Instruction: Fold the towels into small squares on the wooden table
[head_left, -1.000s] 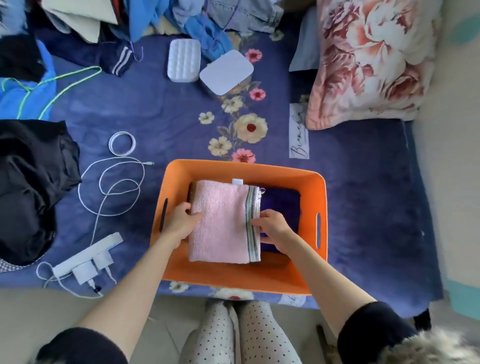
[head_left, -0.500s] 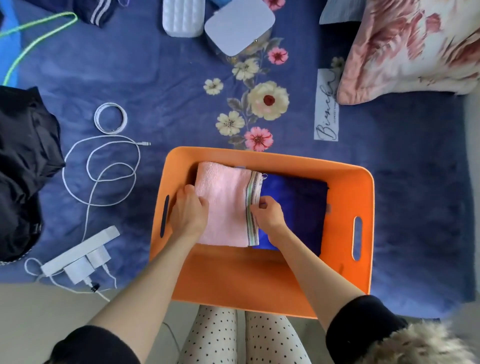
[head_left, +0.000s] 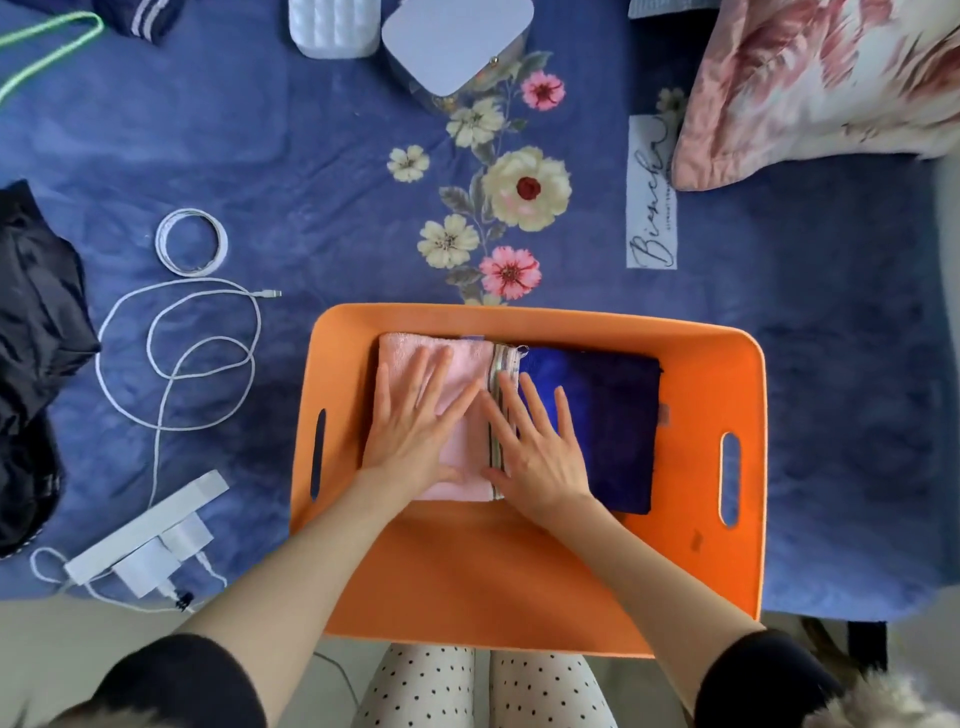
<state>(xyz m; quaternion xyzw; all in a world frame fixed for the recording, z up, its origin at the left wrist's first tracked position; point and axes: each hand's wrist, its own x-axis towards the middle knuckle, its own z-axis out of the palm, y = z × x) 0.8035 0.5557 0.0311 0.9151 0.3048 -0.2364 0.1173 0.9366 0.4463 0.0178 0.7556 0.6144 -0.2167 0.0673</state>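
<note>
A folded pink towel (head_left: 467, 374) with a striped edge lies in the left part of an orange plastic basket (head_left: 701, 364). Beside it on the right lies a folded dark blue towel (head_left: 618, 415). My left hand (head_left: 410, 431) lies flat on the pink towel with its fingers spread. My right hand (head_left: 540, 447) presses flat across the striped edge and the blue towel's left side. Neither hand grips anything.
The basket sits at the near edge of a bed with a blue floral sheet (head_left: 311, 182). A white cable (head_left: 176, 358), a cable coil (head_left: 191, 249) and a power strip with chargers (head_left: 145, 535) lie left. Black clothing (head_left: 36, 332) is far left, a floral pillow (head_left: 821, 83) far right.
Both hands held the pink towel by its sides and set it down in the basket; now they lie flat and spread on the towels. The camera has moved closer.
</note>
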